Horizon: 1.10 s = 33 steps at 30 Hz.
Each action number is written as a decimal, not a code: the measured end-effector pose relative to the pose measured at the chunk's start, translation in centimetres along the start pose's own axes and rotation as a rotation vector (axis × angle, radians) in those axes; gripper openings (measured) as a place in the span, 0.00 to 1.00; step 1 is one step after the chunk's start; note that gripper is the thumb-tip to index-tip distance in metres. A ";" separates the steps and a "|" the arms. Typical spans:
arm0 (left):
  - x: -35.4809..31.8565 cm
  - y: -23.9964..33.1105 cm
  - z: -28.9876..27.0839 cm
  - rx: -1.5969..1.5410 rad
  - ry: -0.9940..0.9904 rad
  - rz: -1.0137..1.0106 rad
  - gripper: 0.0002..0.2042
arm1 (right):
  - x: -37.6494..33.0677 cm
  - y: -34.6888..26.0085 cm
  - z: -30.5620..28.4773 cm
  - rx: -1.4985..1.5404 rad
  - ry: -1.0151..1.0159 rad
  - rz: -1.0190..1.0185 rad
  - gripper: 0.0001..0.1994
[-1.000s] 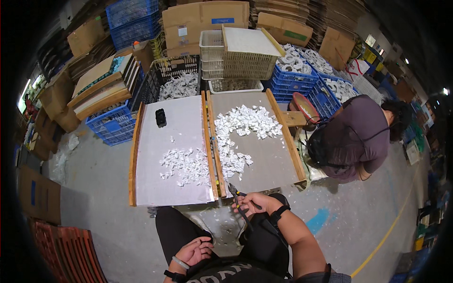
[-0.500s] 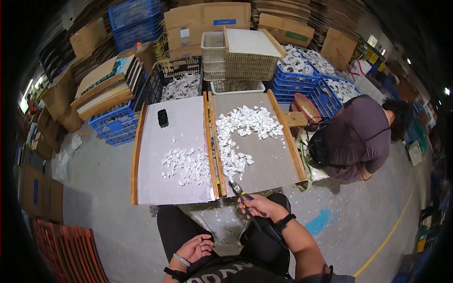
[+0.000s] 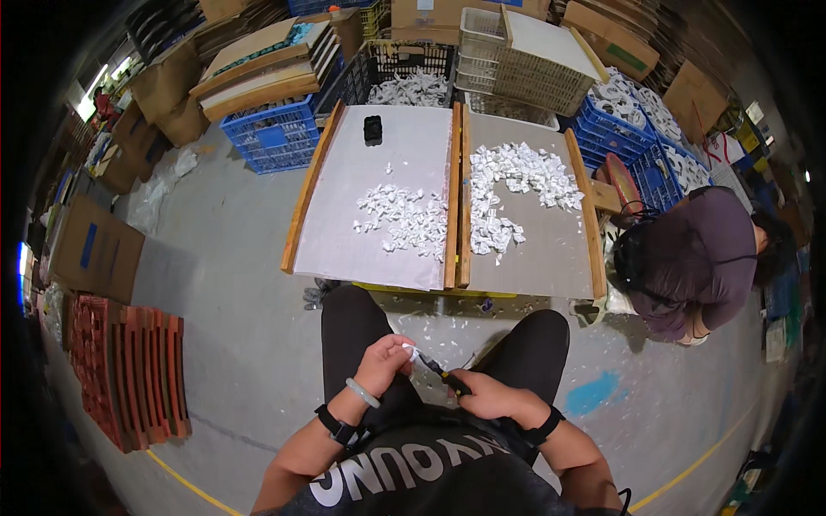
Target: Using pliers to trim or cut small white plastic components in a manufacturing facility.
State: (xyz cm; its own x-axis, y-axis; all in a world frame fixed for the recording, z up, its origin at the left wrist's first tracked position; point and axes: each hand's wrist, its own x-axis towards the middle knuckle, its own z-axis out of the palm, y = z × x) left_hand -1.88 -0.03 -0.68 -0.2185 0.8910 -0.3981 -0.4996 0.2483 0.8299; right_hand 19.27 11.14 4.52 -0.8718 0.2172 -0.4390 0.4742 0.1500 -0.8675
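Observation:
Over my lap, my left hand [image 3: 385,365] pinches a small white plastic piece [image 3: 410,352] between its fingertips. My right hand [image 3: 495,396] is wrapped round a pair of black-and-yellow pliers [image 3: 440,372]. The tips of the pliers meet the white piece at my left fingers; the exact grip of the jaws is too small to make out. In front of me, two wood-edged boards slope side by side. Small white pieces [image 3: 408,222] are scattered on the left board [image 3: 331,232], and a heap of larger white pieces [image 3: 529,176] covers part of the right board [image 3: 542,258].
A small black container [image 3: 372,131] stands on the left board. Behind are a black crate [image 3: 357,82] of white pieces and stacked beige crates [image 3: 542,73]. Blue crates [image 3: 615,129] stand at right, near a person [image 3: 697,254] bending over. Red-brown slatted panels [image 3: 129,370] sit at left.
My right hand has drawn the pliers back from the right board's edge to my lap. My left hand has risen from my thigh and now holds the white piece. The view has shifted.

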 end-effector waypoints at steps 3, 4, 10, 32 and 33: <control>-0.8 0.8 0.1 -0.129 0.015 -0.061 0.07 | -0.7 0.1 0.7 -0.060 0.018 0.013 0.21; -1.1 1.2 0.2 -0.235 0.020 -0.095 0.07 | -1.2 0.2 0.5 0.029 -0.046 0.025 0.22; -1.6 2.9 -1.2 -0.437 -0.128 -0.088 0.08 | -4.2 0.3 0.3 0.522 -0.001 0.085 0.22; -2.4 2.0 2.0 -0.351 -0.150 -0.026 0.09 | -2.7 -0.2 3.1 0.094 0.131 -0.069 0.16; -2.4 1.9 2.0 -0.353 -0.149 -0.028 0.09 | -2.6 -0.1 3.1 0.086 0.141 -0.073 0.16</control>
State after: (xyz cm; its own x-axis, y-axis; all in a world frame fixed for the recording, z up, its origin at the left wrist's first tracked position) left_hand -0.60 -0.97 2.64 -0.0890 0.9376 -0.3362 -0.7671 0.1508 0.6236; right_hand 21.08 7.60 5.05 -0.8750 0.3425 -0.3423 0.3928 0.0887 -0.9154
